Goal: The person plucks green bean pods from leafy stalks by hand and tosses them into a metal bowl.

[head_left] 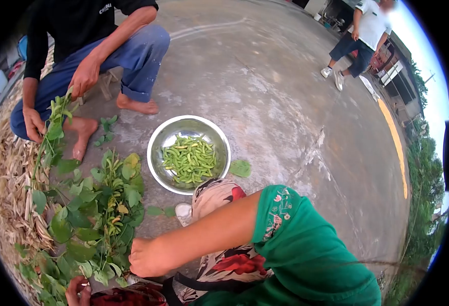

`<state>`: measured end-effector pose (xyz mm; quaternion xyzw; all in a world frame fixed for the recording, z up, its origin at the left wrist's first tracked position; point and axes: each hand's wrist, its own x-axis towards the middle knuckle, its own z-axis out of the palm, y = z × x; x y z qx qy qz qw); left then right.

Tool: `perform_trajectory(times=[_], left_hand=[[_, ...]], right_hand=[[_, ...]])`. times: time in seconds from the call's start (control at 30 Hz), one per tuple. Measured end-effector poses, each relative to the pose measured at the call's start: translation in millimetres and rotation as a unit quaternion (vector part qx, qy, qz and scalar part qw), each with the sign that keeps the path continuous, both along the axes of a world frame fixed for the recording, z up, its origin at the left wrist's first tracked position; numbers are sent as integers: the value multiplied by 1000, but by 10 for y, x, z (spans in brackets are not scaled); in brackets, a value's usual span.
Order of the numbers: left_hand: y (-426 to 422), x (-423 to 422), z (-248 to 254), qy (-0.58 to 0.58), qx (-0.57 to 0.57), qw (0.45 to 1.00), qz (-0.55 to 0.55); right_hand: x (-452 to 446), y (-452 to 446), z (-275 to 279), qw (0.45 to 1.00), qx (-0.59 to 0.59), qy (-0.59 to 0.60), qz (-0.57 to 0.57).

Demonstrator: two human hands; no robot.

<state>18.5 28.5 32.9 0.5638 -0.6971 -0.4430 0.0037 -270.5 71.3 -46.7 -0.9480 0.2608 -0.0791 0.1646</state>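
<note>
My right hand (145,258) is curled closed beside the leafy bean plants (114,196); whatever its fingers grip is hidden. At the bottom left edge shows part of my left hand (77,291), fingers bent together at the lower leaves, and what they hold cannot be made out. The plants lie on the concrete in front of me, with green pods among broad leaves, some yellowing. Beyond my knee stands a steel basin (153,173) with many loose green pods (189,159) in it, apart from both hands.
Across the plants, another person sits barefoot, their hands (85,76) on an upright bean stalk (51,127). Dry husks (10,178) cover the ground at left. A loose leaf (240,168) lies right of the basin. Another person (359,38) stands farther back on the concrete.
</note>
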Motion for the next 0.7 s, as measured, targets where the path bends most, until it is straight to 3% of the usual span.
perform_trajectory(times=[0.2,0.27,0.37,0.7], left_hand=[[-110,15,-72,-32,-20,999,-35],[-141,138,-327,82,-61,994,33],[-237,179,-422,113,-46,992,29],[-362,271,-504,117,-18,992,41]], right_hand=[[-141,53,42,998,-23,-52,-15],[-150,52,69,999,-23,-45,-17],[-99,36,18,998,-30,-47,-28],[-40,-17,-97,998,15,-47,-36]])
